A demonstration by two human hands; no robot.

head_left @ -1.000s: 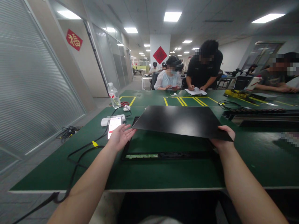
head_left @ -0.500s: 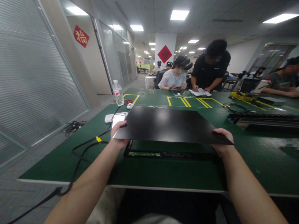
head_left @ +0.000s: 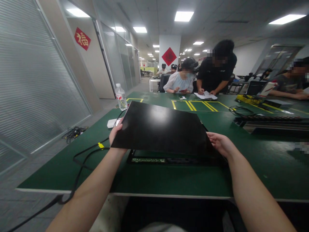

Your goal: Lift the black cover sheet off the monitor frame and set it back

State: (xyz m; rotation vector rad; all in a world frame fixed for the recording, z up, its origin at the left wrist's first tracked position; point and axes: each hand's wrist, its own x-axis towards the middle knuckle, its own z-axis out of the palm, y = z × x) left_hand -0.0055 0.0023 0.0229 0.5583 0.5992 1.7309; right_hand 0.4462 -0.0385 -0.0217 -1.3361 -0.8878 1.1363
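A glossy black screen panel (head_left: 159, 129) is held up over the table, its left side raised higher than its right. My left hand (head_left: 117, 133) grips its left edge, thumb on top and the other fingers hidden beneath. At the right edge is my right hand (head_left: 220, 143), its fingers closed against the panel's side, with some of them out of sight. Below the panel lies a dark frame (head_left: 190, 161) with a green circuit board strip (head_left: 148, 160) along its near side; the panel covers most of it.
On the green table (head_left: 72, 175), a black cable (head_left: 83, 158) with a yellow tag runs at the left. A water bottle (head_left: 121, 98) and a white device (head_left: 112, 123) stand beyond it. Dark strips (head_left: 272, 124) lie at the right. Across the table two people are at work.
The panel has tilted, its left side rising and its right side dropping, and shifted slightly left. My right hand has moved left along with its edge. It now covers more of the phone.
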